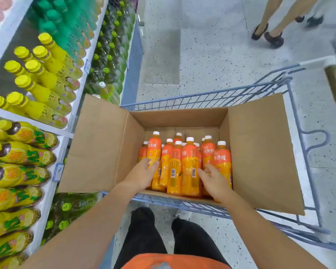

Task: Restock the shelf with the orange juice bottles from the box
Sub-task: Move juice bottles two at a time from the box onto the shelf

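Both bare forearms reach forward and down from the near edge into an open brown corrugated cardboard box (97, 148), whose flaps are spread flat to the left and right. The left hand (143, 173) lies palm down, its fingers curled round the lower body of the left-side bottle (154, 150), gripping it. The right hand (214, 179) is angled inward, thumb spread toward the left and fingers hooked round the lower part of the right-side bottle (208, 152), holding it among its neighbours.

These two belong to the cluster of clear plastic orange juice bottles (189, 164) standing upright in the near half of the box: slim, round-shouldered, with white screw caps and glossy orange-and-yellow wrap labels, some showing barcodes. The far part of the box floor shows bare cardboard.

The box sits in a blue wire shopping cart (202, 95) with a thin metal grid. To the left stands the white shelf (47, 199), its tiers packed with glossy yellow bottles with yellow caps (47, 90), clear bottles with green caps (109, 57) on the lower far tier, and yellow-labelled bottles with dark caps (17, 152) nearer. The floor (211, 55) is pale speckled terrazzo. Another person's legs (270, 26) stand at the far right.
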